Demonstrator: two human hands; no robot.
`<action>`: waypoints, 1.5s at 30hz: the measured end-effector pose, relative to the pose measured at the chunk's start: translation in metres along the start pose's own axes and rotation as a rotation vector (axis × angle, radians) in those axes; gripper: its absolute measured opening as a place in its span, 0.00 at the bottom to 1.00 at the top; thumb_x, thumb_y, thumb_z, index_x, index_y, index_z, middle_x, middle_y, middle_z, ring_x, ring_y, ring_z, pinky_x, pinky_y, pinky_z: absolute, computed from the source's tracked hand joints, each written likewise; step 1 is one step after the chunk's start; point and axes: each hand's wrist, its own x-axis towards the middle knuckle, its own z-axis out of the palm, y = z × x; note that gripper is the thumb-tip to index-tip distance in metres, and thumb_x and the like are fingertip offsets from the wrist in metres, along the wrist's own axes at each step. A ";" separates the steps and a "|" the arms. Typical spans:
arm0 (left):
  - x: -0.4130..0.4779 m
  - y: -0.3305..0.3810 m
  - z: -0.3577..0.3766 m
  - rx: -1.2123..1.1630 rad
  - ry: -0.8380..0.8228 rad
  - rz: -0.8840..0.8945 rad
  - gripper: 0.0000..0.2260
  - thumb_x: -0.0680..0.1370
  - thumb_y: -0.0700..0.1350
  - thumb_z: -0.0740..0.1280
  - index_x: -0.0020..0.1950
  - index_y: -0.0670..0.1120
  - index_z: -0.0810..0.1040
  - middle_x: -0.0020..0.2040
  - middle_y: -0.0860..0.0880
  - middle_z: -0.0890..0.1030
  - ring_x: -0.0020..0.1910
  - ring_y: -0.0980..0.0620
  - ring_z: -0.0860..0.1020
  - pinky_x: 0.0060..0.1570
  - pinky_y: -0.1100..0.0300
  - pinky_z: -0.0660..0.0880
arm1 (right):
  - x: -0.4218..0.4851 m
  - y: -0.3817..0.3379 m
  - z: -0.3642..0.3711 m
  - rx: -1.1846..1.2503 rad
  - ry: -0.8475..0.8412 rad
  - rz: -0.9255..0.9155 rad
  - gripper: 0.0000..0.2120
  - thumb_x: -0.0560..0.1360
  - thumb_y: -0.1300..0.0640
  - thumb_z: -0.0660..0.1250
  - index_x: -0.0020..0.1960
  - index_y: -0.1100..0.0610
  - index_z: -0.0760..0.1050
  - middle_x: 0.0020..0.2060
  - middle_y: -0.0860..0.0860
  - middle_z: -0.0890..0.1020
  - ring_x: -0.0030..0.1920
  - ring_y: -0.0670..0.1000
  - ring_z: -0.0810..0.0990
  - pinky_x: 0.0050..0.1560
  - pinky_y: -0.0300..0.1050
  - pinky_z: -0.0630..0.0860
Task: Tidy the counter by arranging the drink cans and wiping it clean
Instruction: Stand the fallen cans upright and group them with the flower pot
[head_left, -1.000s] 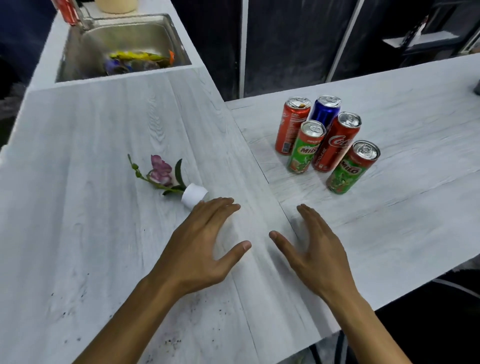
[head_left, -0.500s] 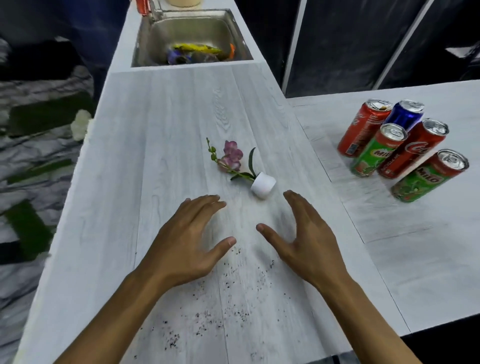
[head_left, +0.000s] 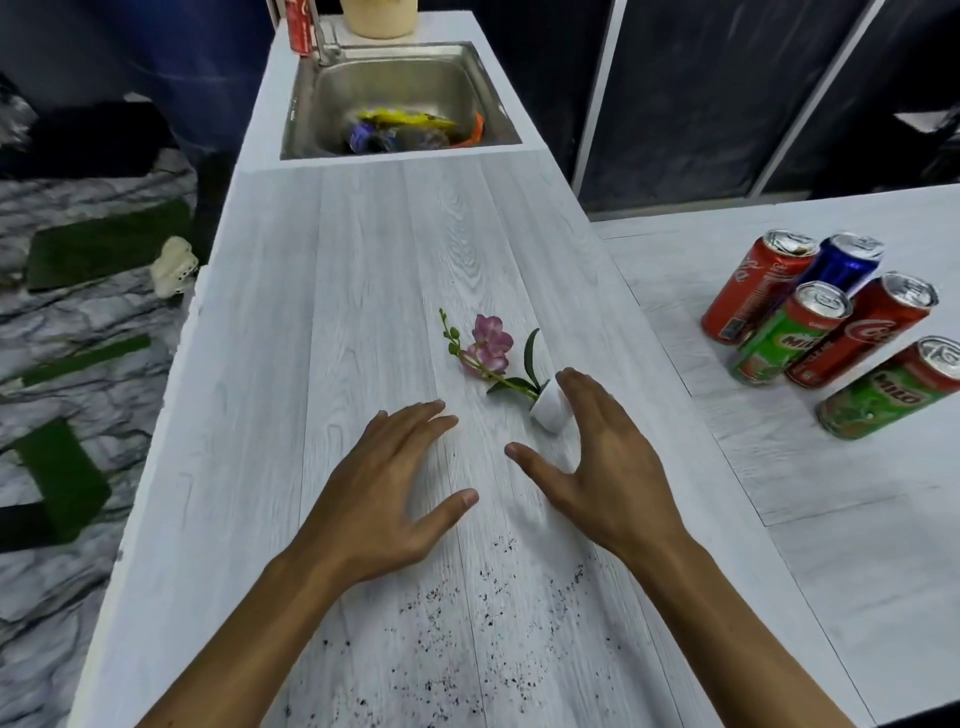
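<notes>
Several drink cans stand grouped at the right of the white counter (head_left: 322, 322): two red cola cans (head_left: 748, 288), a blue can (head_left: 844, 262) and two green Milo cans (head_left: 789, 335). A small white pot (head_left: 548, 410) with a purple flower (head_left: 488, 345) lies tipped on its side mid-counter. My right hand (head_left: 602, 467) hovers with spread fingers right beside the pot, its fingertips at the pot's edge. My left hand (head_left: 384, 493) is open, palm down, left of it. Dark soil crumbs (head_left: 467, 623) are scattered on the counter below my hands.
A steel sink (head_left: 395, 93) at the far end holds colourful wrappers. A red can (head_left: 300, 26) and a cream container (head_left: 379, 15) stand behind the sink. The counter's left edge drops to a marble-patterned floor.
The view has swung left, so the cans now sit at the right edge. Both hands moved left over the soil crumbs, and my right hand has come up beside the tipped pot.
</notes>
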 end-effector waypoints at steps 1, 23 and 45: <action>0.003 -0.001 0.001 0.000 0.000 0.007 0.35 0.76 0.73 0.59 0.79 0.58 0.62 0.81 0.60 0.59 0.80 0.58 0.56 0.80 0.50 0.55 | 0.003 0.001 0.000 0.008 0.003 -0.008 0.42 0.73 0.33 0.69 0.79 0.56 0.64 0.77 0.52 0.68 0.76 0.52 0.67 0.71 0.40 0.61; 0.040 -0.012 0.025 -0.009 -0.032 0.082 0.34 0.76 0.70 0.63 0.77 0.54 0.67 0.80 0.57 0.63 0.80 0.58 0.58 0.79 0.49 0.57 | 0.063 0.011 0.007 -0.194 -0.207 0.109 0.24 0.72 0.42 0.73 0.60 0.57 0.77 0.53 0.53 0.78 0.56 0.55 0.76 0.51 0.47 0.73; 0.039 -0.003 0.028 -0.001 -0.042 0.087 0.33 0.75 0.71 0.61 0.77 0.57 0.67 0.80 0.59 0.63 0.79 0.58 0.59 0.79 0.51 0.57 | 0.037 0.031 0.010 0.292 0.031 0.172 0.20 0.66 0.50 0.77 0.54 0.54 0.76 0.42 0.46 0.82 0.39 0.45 0.79 0.35 0.36 0.72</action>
